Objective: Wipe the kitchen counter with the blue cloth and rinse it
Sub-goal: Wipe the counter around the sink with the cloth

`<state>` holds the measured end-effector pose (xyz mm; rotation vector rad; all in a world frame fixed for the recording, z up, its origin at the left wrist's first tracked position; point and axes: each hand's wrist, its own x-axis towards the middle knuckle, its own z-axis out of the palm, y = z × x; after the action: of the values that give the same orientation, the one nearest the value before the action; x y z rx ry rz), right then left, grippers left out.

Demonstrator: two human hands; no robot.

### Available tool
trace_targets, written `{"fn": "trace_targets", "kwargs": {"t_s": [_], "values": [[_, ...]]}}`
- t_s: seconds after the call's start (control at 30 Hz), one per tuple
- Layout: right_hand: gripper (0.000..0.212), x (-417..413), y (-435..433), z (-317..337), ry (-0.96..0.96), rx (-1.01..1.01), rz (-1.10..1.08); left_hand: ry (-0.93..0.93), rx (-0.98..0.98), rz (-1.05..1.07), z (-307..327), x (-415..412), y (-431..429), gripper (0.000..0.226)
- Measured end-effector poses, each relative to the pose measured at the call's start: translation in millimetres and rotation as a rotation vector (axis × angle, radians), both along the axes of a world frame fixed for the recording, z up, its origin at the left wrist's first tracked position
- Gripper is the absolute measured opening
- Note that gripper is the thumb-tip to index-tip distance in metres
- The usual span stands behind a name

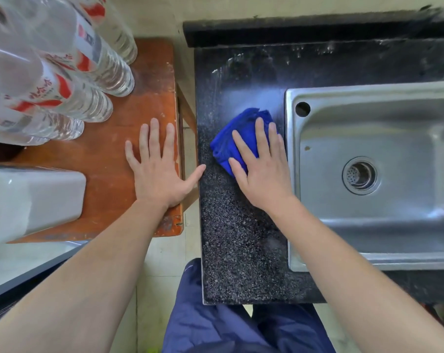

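- Right hand (pixel 263 171) lies flat, fingers straight and spread, pressing the blue cloth (pixel 237 137) onto the dark tabletop (pixel 241 250), just left of the sink (pixel 368 225).
- Left hand (pixel 157 169) rests flat, fingers spread and holding nothing, on the wooden table (pixel 119 161), farther left of the sink.

Open counter (pixel 241 250) stretches from the blue cloth (pixel 244 123) toward 6 o'clock. The sink (pixel 293 138) rim borders 3 o'clock, a raised ledge (pixel 305 31) closes 12 o'clock, and bottles (pixel 70 93) crowd 10 o'clock.
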<state>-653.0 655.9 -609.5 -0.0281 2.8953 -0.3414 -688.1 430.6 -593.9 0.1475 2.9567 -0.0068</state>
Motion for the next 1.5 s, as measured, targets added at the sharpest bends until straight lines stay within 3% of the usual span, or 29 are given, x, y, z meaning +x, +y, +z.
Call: {"fn": "trace_targets", "kwargs": {"t_s": [0.33,0.73,1.13,1.3,1.5], "values": [[0.061,-153,-24,1,-0.030,0.073,-0.131,0.006,-0.004,-0.010,1,-1,-1,0.105],[0.060,-18,-12,7,-0.023,-0.038,-0.005,0.001,0.014,-0.026,0,1,-1,0.117],[0.065,-166,-55,7,0.049,0.060,-0.035,-0.025,-0.003,-0.031,1,-1,0,0.117],[0.064,-152,-60,4,0.068,0.064,-0.064,-0.023,-0.008,-0.028,2,0,0,0.116],[0.060,-73,-34,0,0.088,0.016,-0.119,-0.021,0.004,-0.031,2,1,-1,0.117]]}}
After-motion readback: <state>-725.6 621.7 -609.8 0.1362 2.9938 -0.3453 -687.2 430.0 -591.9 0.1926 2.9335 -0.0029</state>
